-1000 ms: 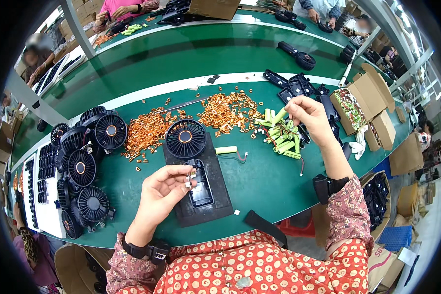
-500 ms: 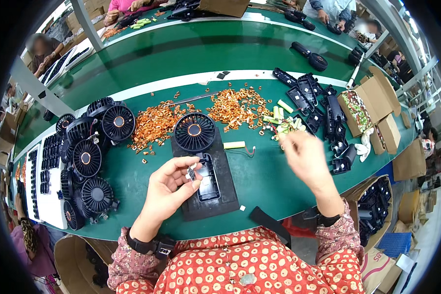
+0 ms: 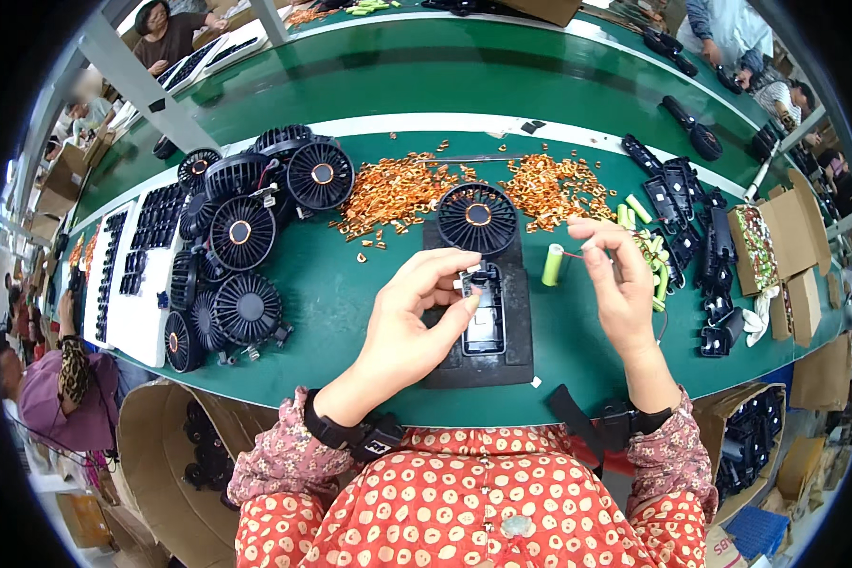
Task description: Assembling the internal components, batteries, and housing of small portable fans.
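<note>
A black handheld fan (image 3: 478,218) lies on a dark mat (image 3: 435,371). Its handle casing (image 3: 485,327) is open and points toward me. Over the upper end of that casing, my left hand (image 3: 412,312) pinches a small circuit board (image 3: 466,281) with white connectors, partly covered by the fingers. Right of the mat, my right hand (image 3: 623,289) has thumb and forefinger closed at the end of a thin red wire. That wire runs to a green battery (image 3: 552,266), which is nearly upright; whether it touches the table cannot be told.
Fan heads (image 3: 243,222) are heaped at left beside white trays (image 3: 142,322). Orange metal pieces (image 3: 393,194) lie in two piles behind the fan. More green batteries (image 3: 661,275), black casings (image 3: 682,189) and an open carton (image 3: 757,246) stand at right. Co-workers sit across the green belt.
My right hand has come left from the battery pile to the single battery's wire. That battery has turned from lying flat to nearly upright. The left hand has brought the circuit board over the casing.
</note>
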### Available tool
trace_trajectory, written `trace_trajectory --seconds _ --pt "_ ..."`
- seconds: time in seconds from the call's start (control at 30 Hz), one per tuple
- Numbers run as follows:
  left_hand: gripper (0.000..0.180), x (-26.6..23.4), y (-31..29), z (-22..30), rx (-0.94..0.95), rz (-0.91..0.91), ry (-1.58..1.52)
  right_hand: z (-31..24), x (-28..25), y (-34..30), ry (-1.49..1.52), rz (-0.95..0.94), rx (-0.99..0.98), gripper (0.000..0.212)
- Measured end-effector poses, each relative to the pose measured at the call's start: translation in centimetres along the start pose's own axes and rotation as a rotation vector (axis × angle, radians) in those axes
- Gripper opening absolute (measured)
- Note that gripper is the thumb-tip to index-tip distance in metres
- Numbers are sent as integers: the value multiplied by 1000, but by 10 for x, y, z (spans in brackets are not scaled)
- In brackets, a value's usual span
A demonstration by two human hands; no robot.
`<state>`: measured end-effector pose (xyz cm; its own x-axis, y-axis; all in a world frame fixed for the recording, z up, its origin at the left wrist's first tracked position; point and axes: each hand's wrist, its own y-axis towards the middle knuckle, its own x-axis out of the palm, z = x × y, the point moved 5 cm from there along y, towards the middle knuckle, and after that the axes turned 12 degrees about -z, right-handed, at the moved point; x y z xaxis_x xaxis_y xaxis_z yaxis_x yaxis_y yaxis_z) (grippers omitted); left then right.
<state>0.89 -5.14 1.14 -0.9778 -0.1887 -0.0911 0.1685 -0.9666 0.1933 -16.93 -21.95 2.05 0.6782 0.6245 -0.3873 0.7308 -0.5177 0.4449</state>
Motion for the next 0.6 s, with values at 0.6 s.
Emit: trace_trajectory --seconds 0.6 --pt "41 -2 -1 13 65 0 389 -10 63 -1 741 -543 505 14"
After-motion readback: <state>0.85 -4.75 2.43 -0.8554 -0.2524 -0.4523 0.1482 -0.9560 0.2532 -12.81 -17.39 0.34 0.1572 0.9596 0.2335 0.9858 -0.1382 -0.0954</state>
